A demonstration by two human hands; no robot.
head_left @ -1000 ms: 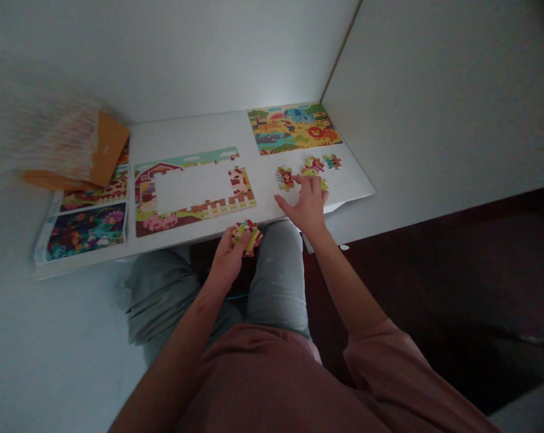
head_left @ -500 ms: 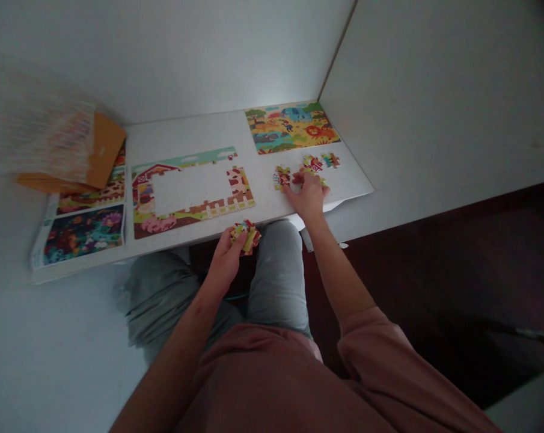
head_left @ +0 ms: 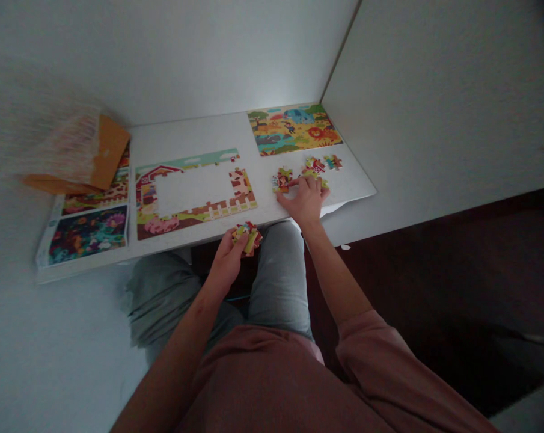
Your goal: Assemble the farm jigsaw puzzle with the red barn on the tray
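My left hand (head_left: 225, 261) is shut on a small bunch of colourful jigsaw pieces (head_left: 247, 238), holding them just off the front edge of the white table (head_left: 199, 129). My right hand (head_left: 304, 201) lies on the tabletop, its index finger stretched onto a jigsaw piece with a red and yellow picture (head_left: 282, 180). Its other fingertips rest against loose pieces (head_left: 314, 170). Farther back lie more loose pieces (head_left: 333, 162). To the left, a farm puzzle (head_left: 195, 195) has a bare white middle. A finished safari animal puzzle (head_left: 295, 131) lies at the back.
An orange envelope (head_left: 109, 150) and a blurred plastic bag (head_left: 67, 144) lie at the left, over a stack of picture puzzle boards (head_left: 88, 236). White walls (head_left: 434, 90) rise behind and right. The table's corner (head_left: 374, 192) overhangs a dark floor (head_left: 434, 288); my knees sit below.
My right hand has slid slightly left, and its index finger now lies on the red and yellow piece. My left hand still holds its bunch of pieces.
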